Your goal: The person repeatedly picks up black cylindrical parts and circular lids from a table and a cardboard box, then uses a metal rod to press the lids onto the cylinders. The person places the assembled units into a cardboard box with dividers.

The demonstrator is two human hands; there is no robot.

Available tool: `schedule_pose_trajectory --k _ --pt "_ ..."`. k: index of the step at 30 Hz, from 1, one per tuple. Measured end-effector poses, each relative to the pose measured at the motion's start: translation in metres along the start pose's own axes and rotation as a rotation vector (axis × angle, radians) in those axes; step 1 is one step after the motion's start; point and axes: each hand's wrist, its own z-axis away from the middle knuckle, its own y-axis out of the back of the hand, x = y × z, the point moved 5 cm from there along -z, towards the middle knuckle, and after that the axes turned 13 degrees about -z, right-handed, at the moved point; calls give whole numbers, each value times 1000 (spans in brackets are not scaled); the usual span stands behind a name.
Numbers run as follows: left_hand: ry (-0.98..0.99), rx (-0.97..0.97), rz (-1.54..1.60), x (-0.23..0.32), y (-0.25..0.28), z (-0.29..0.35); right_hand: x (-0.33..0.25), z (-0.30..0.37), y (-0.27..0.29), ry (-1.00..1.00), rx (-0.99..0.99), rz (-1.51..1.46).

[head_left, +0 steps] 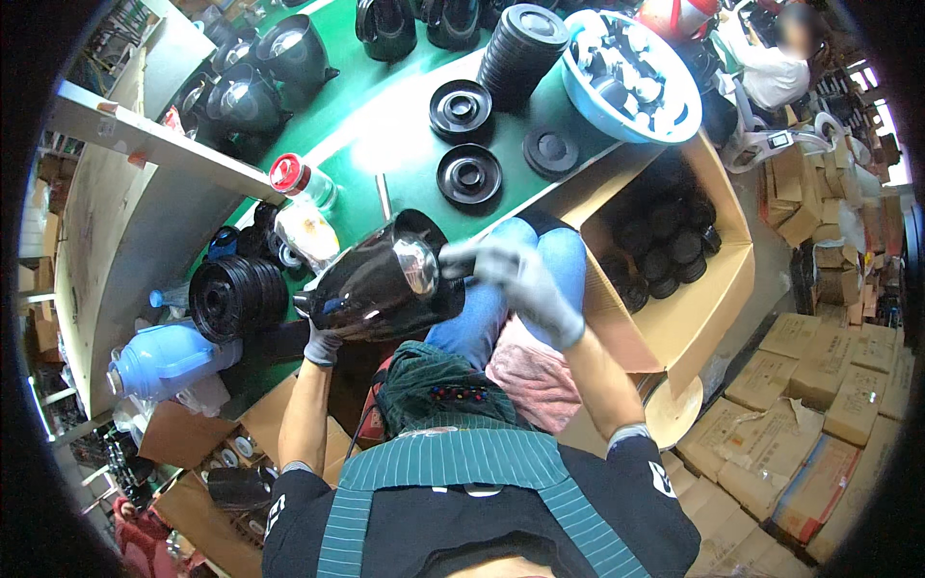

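My left hand [322,346], in a grey glove, grips the lower left end of a glossy black vacuum jug body [361,301] and holds it tilted over my lap. Its wide end faces right, and a shiny silver liner [416,267] shows in the opening. My right hand [515,279], also gloved, is at that open end with its fingers toward the rim. Those fingers are blurred, and whether they hold anything is unclear. On the green table just beyond lie two round black ring-shaped parts [469,175] and a flat black disc [551,152].
A stack of black discs [523,53] stands beside a light blue basin [631,116] of small parts. The open carton [713,318] at right holds black round pieces. Left are a red-lidded jar [306,180], ribbed black discs [236,297] and a blue jug [169,361]. Black jugs [294,48] stand at the back.
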Motion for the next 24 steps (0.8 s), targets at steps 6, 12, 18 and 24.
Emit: schedule_pose_trajectory --k 6,12,18,24 --pt "32 -68 44 -57 8 -5 25 -142 140 -61 895 1362" --pt "111 -30 -60 -82 21 2 26 -129 155 -7 729 1009" --pt "266 -77 36 -47 -1 -5 -6 -24 39 360 515 641" --pt "714 -256 1541 -148 27 9 31 19 14 380 274 59"
